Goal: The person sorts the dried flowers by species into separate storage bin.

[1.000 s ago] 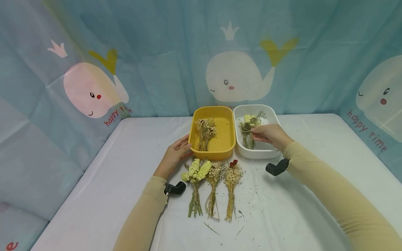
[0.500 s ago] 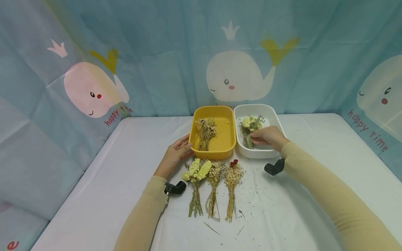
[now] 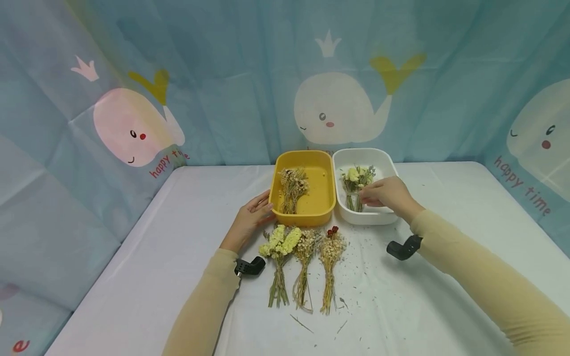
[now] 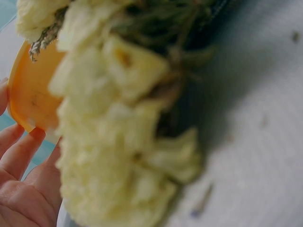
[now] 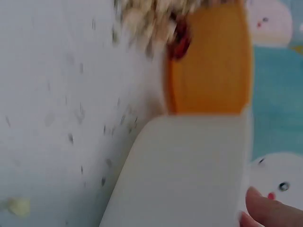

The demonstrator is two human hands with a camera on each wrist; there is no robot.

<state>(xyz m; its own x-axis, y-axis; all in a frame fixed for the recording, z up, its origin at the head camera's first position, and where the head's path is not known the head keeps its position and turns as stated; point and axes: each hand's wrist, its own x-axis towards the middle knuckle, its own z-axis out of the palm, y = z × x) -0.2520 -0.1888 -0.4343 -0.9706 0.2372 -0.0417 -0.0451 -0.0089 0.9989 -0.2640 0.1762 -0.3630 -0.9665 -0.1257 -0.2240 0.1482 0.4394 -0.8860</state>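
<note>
A small bunch of dried flowers (image 3: pixel 353 177), pale yellow with green stems, lies in the white tub (image 3: pixel 392 217). My right hand (image 3: pixel 389 195) is over that tub, its loosely bent fingertips beside the stems. In the right wrist view the tub wall hides most of this hand. My left hand (image 3: pixel 250 217) rests its extended fingers against the left side of the yellow tub (image 3: pixel 318 193). A beige dried bunch (image 3: pixel 291 190) lies inside the yellow tub. The pale yellow bunch (image 4: pixel 109 142) nearest my left wrist covers much of that wrist view.
In front of the tubs lie a yellow bunch (image 3: pixel 279 247), a beige bunch (image 3: pixel 305 252) and a beige bunch with red blooms (image 3: pixel 330 252). Stem bits (image 3: pixel 301 324) and crumbs are scattered on the white cloth. A blue whale-print curtain (image 3: pixel 249 99) stands directly behind the tubs.
The right hand lowered the flower bunch into the white tub, let go of it and shifted slightly right. The left hand stayed against the yellow tub.
</note>
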